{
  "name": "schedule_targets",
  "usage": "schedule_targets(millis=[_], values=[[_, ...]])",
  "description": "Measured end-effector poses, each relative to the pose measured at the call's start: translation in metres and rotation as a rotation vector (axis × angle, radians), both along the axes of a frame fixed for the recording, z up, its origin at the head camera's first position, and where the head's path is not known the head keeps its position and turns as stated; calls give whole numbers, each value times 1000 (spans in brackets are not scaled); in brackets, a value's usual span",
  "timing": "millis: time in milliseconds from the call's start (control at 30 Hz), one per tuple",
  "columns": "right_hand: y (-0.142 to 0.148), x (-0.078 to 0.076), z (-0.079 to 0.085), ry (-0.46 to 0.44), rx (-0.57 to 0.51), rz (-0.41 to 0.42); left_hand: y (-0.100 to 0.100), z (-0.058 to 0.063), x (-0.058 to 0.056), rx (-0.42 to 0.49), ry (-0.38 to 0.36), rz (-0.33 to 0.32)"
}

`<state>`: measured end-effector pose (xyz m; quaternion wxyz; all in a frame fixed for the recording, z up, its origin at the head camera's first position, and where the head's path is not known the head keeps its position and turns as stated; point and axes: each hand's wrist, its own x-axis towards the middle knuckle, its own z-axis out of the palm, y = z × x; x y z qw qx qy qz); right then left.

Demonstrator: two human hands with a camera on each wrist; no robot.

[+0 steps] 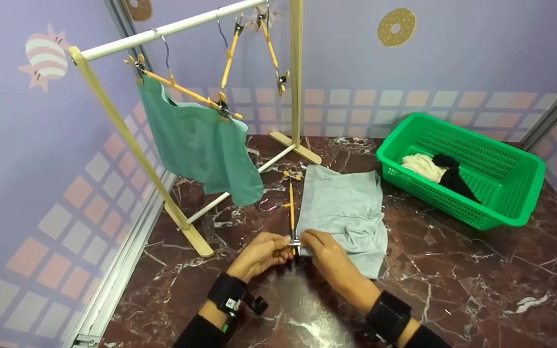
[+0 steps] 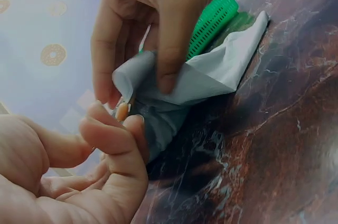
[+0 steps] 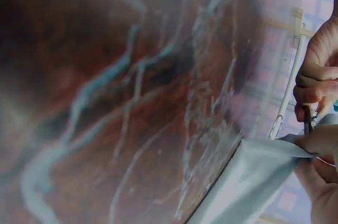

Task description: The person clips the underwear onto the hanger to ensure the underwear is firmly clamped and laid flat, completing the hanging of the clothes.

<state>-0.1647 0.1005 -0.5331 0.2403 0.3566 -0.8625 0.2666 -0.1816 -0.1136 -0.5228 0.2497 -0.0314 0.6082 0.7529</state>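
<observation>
Pale grey-green shorts [image 1: 339, 198] lie on the dark marbled surface, waistband side toward a yellow clip hanger [image 1: 292, 208]. My left hand [image 1: 261, 253] pinches the clip [image 2: 122, 111] at the hanger's near end. On the other side of that clip, my right hand [image 1: 329, 256] grips the near corner of the waistband between thumb and fingers. The left wrist view shows this edge folded up and held right at the clip. The hanger's far clip [image 1: 290, 176] lies beside the shorts, and its metal hook points left.
A drying rack [image 1: 186, 21] stands at the left, with teal shorts [image 1: 201, 140] clipped to one hanger and other hangers [image 1: 230, 60] bare. To the right, a green basket [image 1: 457, 212] holds cream [image 1: 423, 166] and black [image 1: 455, 179] cloth. Walls border the surface.
</observation>
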Motion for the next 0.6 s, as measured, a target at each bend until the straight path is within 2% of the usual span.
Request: schedule_targets(millis=[67,133,300,367,467,600], values=[[6,3,1,-17,21,-22,-1,1,1,-21,9,-19],[15,10,3,-70,56,-63,-2,1,2,-44,16,-34],[48,31,6,-252,210,-199,1,0,4,-128,47,-62],[60,36,5,-275,279,-232,2,-1,5,-180,69,-70],[75,38,2,-247,361,-229,3,-1,7,-258,93,-74],[95,35,0,-210,396,-141,2,-1,10,-334,111,-74]])
